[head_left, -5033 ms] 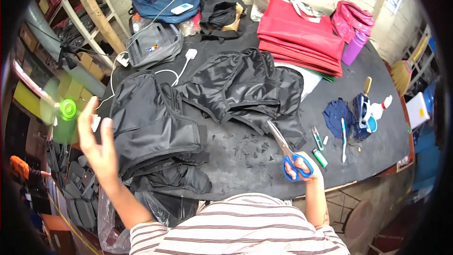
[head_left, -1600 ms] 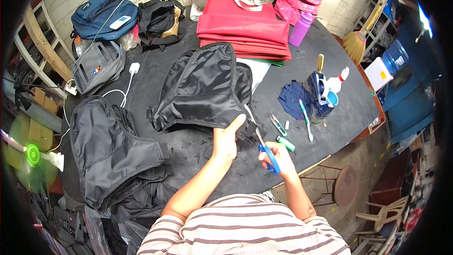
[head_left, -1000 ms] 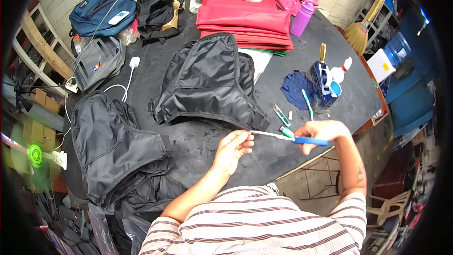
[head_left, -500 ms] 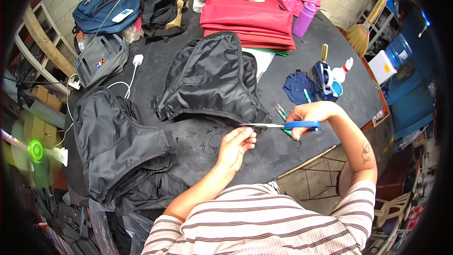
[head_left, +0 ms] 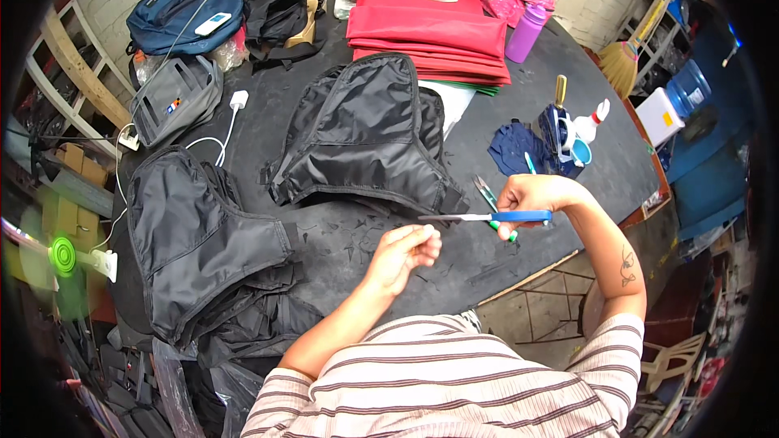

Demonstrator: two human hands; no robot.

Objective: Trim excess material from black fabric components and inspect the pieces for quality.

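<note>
Blue-handled scissors point(head_left: 519, 216) sit in my right hand point(head_left: 535, 195), its fingers wrapped round the handles. The blades point left, above my left hand point(head_left: 403, 253), whose thumb and fingers are pinched together. Whatever that pinch may hold is too small to make out. Just beyond the blades lies a black fabric bag piece point(head_left: 361, 126) with bound edges. A second black fabric piece point(head_left: 191, 239) rests on dark cloth at the left. Green-handled snips point(head_left: 485, 190) lie on the table, partly behind my right hand.
Folded red fabric point(head_left: 430, 36) is stacked at the back beside a purple bottle point(head_left: 527, 34). Blue point(head_left: 182, 20) and grey point(head_left: 177, 101) bags stand back left. A navy cloth point(head_left: 511, 148) and a tool holder point(head_left: 560, 142) are at right. Dark scraps litter the table point(head_left: 341, 247).
My left hand has dropped slightly away from the scissors' tips. The scissors remain in my right hand, nearly level as before. The whole view has shifted a little.
</note>
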